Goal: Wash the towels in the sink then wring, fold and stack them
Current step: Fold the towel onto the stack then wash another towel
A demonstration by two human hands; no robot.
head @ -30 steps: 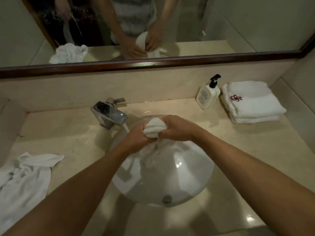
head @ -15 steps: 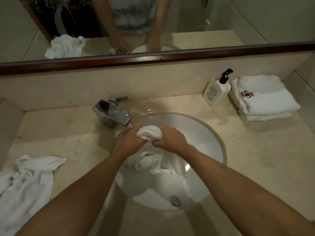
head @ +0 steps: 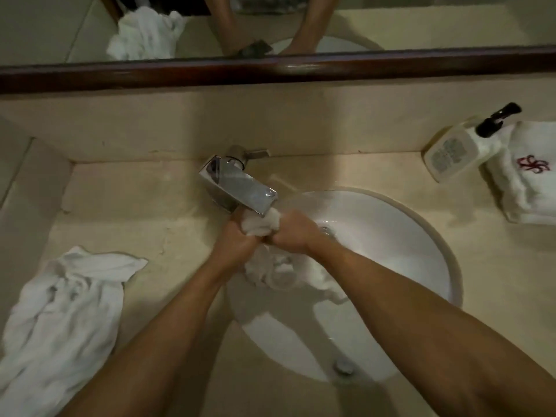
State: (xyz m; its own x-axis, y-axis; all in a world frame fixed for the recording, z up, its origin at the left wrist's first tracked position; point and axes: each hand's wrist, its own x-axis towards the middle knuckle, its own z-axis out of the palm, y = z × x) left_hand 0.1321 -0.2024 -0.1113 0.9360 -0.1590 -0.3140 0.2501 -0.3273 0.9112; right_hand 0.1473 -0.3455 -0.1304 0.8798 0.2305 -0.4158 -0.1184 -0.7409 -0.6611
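Both hands are bunched tight on one wet towel [head: 261,225] at the sink's [head: 433,236] left rim: left hand [head: 240,240] and right hand [head: 290,233] side by side, knuckles nearly touching, fingers curled round a wad of cloth between them. And that wad sits right under the faucet [head: 240,191] spout, touching it or very close! That's the risk as I read it: lift or twist upward and knuckles meet metal. The towel's loose tail [head: 276,272] hangs below the fists into the basin, and if it slides toward the drain [head: 341,365] near the front rim it could block the water's way out. Wring too far left and water runs onto the worktop [head: 120,206], where a crumpled towel [head: 60,311] lies at the front left edge. Farther off, by the back right corner, a soap bottle [head: 451,155] leans beside the folded towel stack [head: 529,176], well clear of splashes for now.
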